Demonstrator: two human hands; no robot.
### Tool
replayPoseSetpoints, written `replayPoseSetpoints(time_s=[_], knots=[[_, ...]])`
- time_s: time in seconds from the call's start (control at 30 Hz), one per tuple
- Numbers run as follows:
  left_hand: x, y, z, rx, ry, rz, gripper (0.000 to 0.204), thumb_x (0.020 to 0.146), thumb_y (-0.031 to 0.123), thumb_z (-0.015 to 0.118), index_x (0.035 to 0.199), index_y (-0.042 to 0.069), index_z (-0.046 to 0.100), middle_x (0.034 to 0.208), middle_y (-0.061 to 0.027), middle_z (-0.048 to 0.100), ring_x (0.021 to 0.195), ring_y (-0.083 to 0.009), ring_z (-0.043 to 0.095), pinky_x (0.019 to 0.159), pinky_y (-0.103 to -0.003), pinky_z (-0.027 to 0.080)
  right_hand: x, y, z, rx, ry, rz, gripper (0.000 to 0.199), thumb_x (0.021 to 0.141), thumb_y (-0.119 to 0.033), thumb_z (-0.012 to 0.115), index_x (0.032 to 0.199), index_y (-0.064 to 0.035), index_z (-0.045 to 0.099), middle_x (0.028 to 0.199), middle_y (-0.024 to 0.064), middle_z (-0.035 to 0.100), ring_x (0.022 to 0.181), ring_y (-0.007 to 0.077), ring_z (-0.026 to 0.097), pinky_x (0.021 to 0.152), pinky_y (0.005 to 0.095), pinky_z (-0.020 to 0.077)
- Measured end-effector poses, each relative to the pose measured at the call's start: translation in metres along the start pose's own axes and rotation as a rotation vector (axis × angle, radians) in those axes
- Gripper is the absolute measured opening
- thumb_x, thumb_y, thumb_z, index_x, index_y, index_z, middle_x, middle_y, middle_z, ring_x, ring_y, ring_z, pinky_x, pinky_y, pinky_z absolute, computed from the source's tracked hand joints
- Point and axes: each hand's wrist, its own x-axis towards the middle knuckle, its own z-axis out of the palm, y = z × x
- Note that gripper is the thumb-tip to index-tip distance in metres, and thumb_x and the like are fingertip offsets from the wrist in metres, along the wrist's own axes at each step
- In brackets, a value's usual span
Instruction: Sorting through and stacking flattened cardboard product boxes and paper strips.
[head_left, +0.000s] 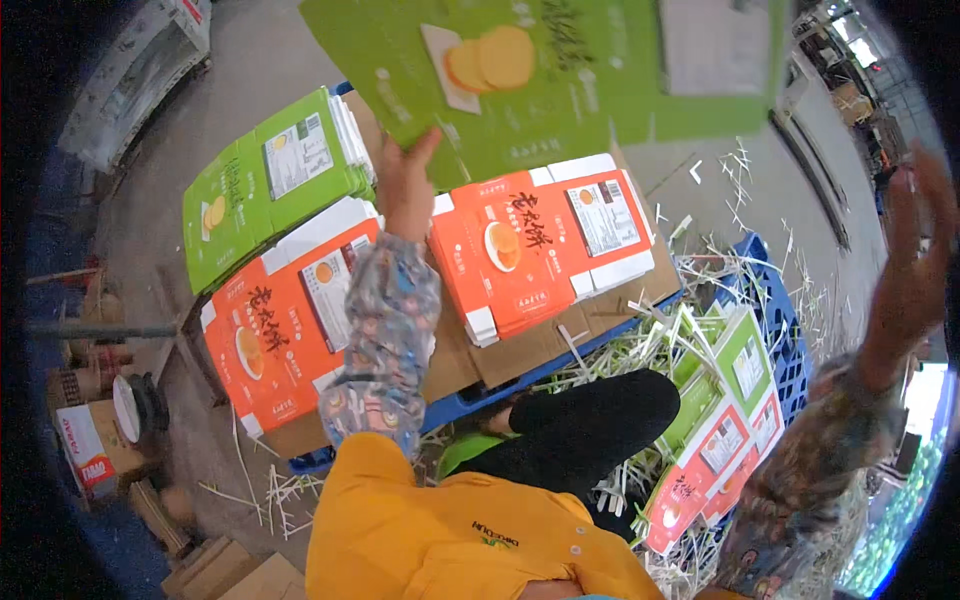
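Note:
A flat green carton blank (590,75) with a picture of round yellow cakes hangs raised over the far side of the stacks. My left hand (408,185) grips its lower left edge, the thumb lying over it and the other fingers partly hidden. Beneath are a stack of green blanks (245,185) and an orange stack (255,335) on the left. Another orange stack (520,260) lies in the middle. At the far right my right hand (915,215) is lifted, slightly blurred, its fingers apart with nothing visible in them.
Brown cardboard (455,370) on a blue pallet (480,398) lies under the stacks. Green and orange blanks (715,430) lean at the right among paper strips (640,350), near another blue pallet (785,330). Strips litter the floor. Boxes (110,440) stand at the left; my bent leg (600,420) is close by.

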Motion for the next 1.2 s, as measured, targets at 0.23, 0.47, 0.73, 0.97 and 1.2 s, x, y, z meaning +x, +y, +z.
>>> replayPoseSetpoints(time_s=[0.23,0.47,0.73,0.97,1.2], knots=[[0.068,-0.184,-0.033,-0.034,-0.118,-0.284,0.035,0.075,0.021,0.059,0.102,0.000,0.053,0.091,-0.0078,0.059,0.077,-0.0183,0.057,0.067,-0.029,0.045,-0.173,0.019,0.051,0.123,-0.479,0.195,0.016,0.072,-0.002,0.058,0.087,-0.0016,0.054,0.096,0.0151,0.054,0.094,0.0295,0.049,0.081,0.0365,0.0383],[0.066,-0.250,-0.029,-0.027,-0.086,-0.686,0.027,0.069,0.004,0.061,0.094,-0.004,0.055,0.087,-0.0111,0.060,0.072,-0.0212,0.059,0.063,-0.032,0.048,-0.306,0.020,0.016,0.065,-0.761,0.586,0.010,0.072,-0.004,0.056,0.080,-0.0002,0.052,0.091,0.0154,0.052,0.089,0.0301,0.048,0.078,0.0366,0.0382],[0.087,-0.253,-0.058,-0.046,-0.105,-0.707,0.022,0.069,0.005,0.063,0.089,-0.003,0.059,0.081,-0.0101,0.062,0.068,-0.0192,0.059,0.062,-0.030,0.047,-0.378,0.027,-0.017,0.099,-0.894,0.753,0.010,0.074,-0.009,0.054,0.078,-0.0001,0.051,0.082,0.0127,0.051,0.081,0.0281,0.048,0.072,0.0352,0.0380],[0.048,-0.210,0.000,1.078,0.158,-0.416,0.064,0.055,0.024,0.074,0.102,-0.003,0.041,0.099,-0.0176,0.050,0.095,-0.0291,0.049,0.079,-0.037,0.041,-0.393,0.025,-0.027,0.086,-0.919,0.900,0.010,0.074,-0.008,0.055,0.079,-0.0002,0.051,0.079,0.0121,0.052,0.078,0.0273,0.049,0.070,0.0349,0.0385],[0.053,-0.321,-0.059,0.322,0.106,-0.505,0.060,0.050,0.017,0.075,0.097,-0.006,0.046,0.096,-0.0201,0.054,0.087,-0.0273,0.055,0.075,-0.034,0.043,-0.444,0.021,-0.036,0.137,-0.940,0.940,0.012,0.076,-0.010,0.054,0.082,0.0003,0.052,0.077,0.0101,0.053,0.073,0.0206,0.052,0.063,0.0294,0.0404]])
